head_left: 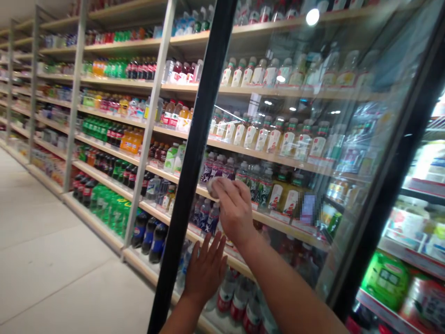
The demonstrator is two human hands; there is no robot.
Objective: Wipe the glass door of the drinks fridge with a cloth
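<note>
A glass fridge door (313,153) with a black frame (194,157) stands open in front of me. My right hand (234,208) presses a small grey cloth (212,185) against the glass near the frame's left edge, fingers closed over it. My left hand (206,269) lies flat on the glass lower down, fingers spread, holding nothing. Through the glass I see shelves of bottled drinks.
Long wooden shelves (114,116) full of drink bottles run along the aisle to the left. Pale tiled floor (52,260) spreads at lower left. The fridge interior (413,241) with packaged goods shows at the right.
</note>
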